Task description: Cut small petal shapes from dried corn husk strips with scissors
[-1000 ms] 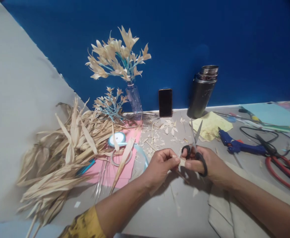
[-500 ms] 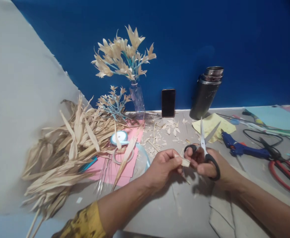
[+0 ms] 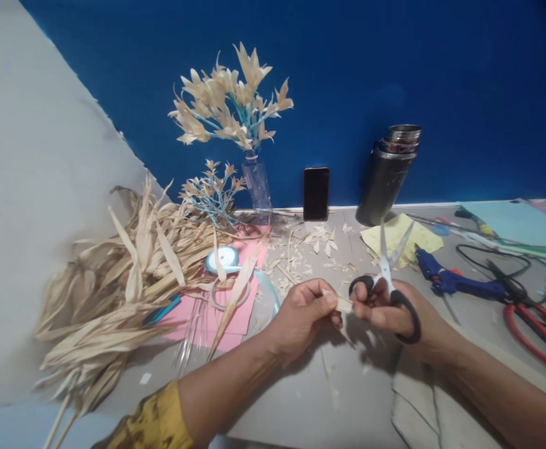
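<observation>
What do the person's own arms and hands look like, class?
The left forearm comes out of a yellow sleeve with dark markings. The right forearm shows no sleeve. The left hand and right hand are ungloved, with no ring or watch visible.

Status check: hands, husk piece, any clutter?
Left hand pinches husk piece. Right hand holds scissors, blades open. Scraps strewn beyond the hands.

Blk-handled scissors [image 3: 386,270] (open) nr pale husk pc [image 3: 343,304].
</observation>
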The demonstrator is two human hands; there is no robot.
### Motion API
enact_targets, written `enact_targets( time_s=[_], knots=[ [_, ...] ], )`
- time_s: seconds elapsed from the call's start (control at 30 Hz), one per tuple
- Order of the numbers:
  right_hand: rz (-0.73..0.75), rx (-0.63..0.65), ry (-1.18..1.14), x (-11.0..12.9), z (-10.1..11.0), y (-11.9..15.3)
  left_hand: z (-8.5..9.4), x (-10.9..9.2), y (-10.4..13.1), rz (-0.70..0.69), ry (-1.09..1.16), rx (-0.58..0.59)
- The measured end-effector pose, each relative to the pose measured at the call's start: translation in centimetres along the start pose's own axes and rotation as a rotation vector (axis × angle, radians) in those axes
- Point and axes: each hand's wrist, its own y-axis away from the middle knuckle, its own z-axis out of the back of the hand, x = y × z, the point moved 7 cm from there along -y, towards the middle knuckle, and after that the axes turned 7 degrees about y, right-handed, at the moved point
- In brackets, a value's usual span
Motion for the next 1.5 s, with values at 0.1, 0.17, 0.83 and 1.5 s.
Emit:
enact_targets(
  time_s=[0.1, 0.17, 0.83, 1.5],
  knots=[
    [-0.063, -0.09, 0.175, 0.3, -0.5, 0.3, 0.2, 0.1, 0.0, -0.023, -0.112, -0.024],
    [-0.082, -0.09, 0.154, 0.3, -0.9, 0.2, 0.0, 0.3, 0.1, -0.016, -0.112, -0.008],
    [0.018, -0.416, 0.364, 2.1, 1.3, 0.5, 0.3, 0.2, -0.5, -0.042, 0.005, -0.013],
    [-0.097, 0.062, 0.484, -1.6, -2.3, -0.3, 1.9, -3.2, -0.4, -0.214, 0.07, -0.335]
  ],
)
